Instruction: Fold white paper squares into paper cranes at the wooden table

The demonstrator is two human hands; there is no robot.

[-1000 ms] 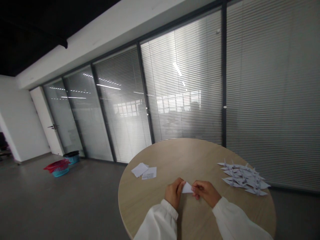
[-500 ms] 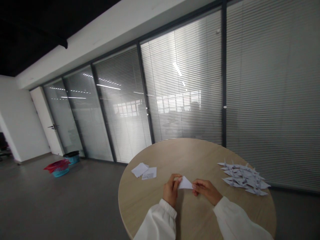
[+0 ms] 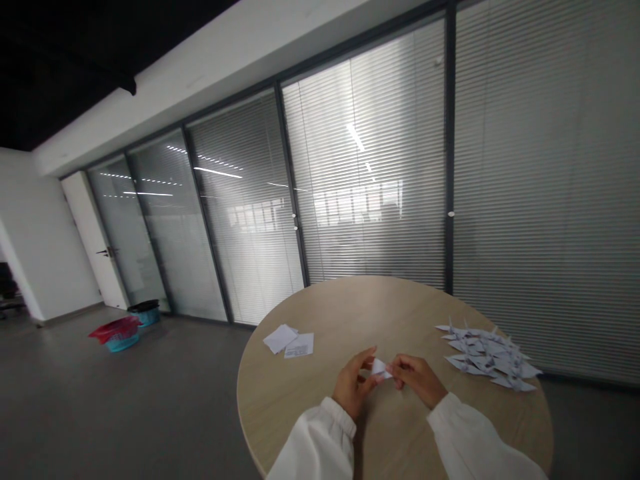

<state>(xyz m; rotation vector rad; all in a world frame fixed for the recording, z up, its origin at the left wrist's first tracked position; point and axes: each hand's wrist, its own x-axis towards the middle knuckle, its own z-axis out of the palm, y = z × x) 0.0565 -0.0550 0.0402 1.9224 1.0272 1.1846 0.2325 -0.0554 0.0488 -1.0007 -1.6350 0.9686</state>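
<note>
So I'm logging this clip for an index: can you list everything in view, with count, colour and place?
folded paper piece: one, white, pinched between both hands above the table
round table: one, light wood, lower centre
folded paper figures: a pile, count unclear, white, right side of the table
paper slips: two or so, white, left side of the table, overlapping
baskets: a red one over a blue one and a dark-rimmed one behind, on the floor at far left
glass partitions with blinds: several panels, grey, behind the table
door: one, white, far left
sleeves: two, white, bottom edge
left hand: one, holding the paper's left end
right hand: one, holding its right end
</note>
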